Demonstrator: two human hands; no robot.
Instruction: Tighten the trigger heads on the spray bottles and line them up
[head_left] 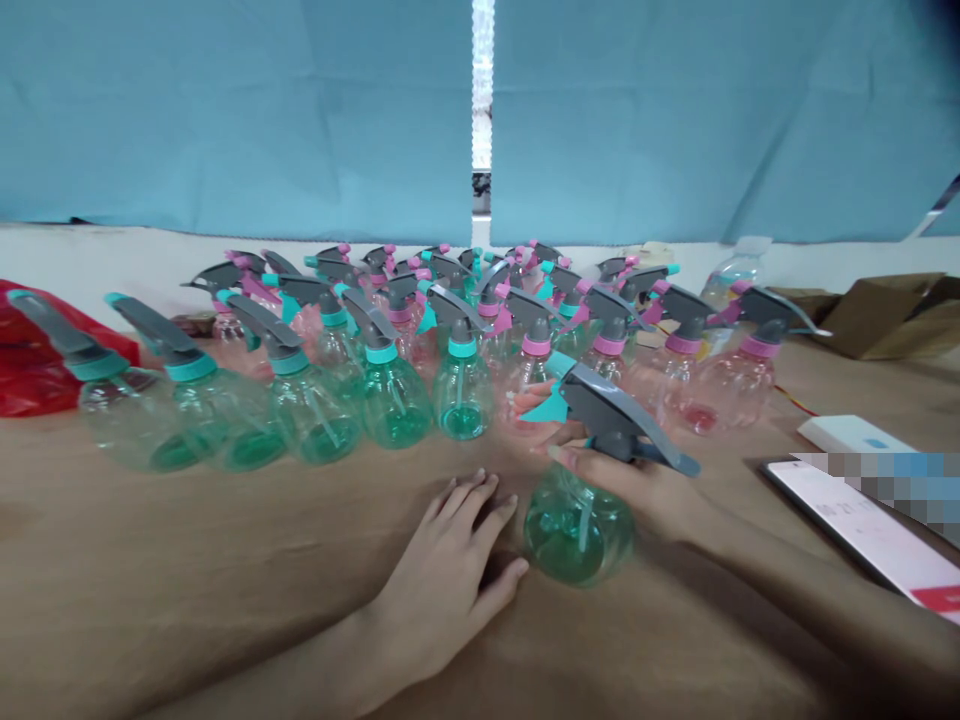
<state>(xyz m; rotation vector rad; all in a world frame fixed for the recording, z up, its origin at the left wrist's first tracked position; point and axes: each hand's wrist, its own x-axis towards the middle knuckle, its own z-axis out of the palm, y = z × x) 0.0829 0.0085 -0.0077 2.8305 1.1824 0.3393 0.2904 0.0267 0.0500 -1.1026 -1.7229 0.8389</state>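
A green spray bottle (pixel 577 530) with a grey and teal spray head stands tilted slightly at the centre right. My right hand (pixel 600 465) is closed round its neck, just under the spray head. To its left, my left hand (pixel 457 555) lies on the brown table (pixel 225 580) with its fingers spread, holding nothing; its thumb points toward the bottle without touching it. Beyond both hands stands a front row of green spray bottles (pixel 397 400) with teal collars.
Pink spray bottles (pixel 731 385) stand at the right, with several more bottles behind. A red plastic bag (pixel 45 360) is at the far left. On the right lie a phone (pixel 862 520), a white box (pixel 855 435) and a brown paper bag (pixel 892 315).
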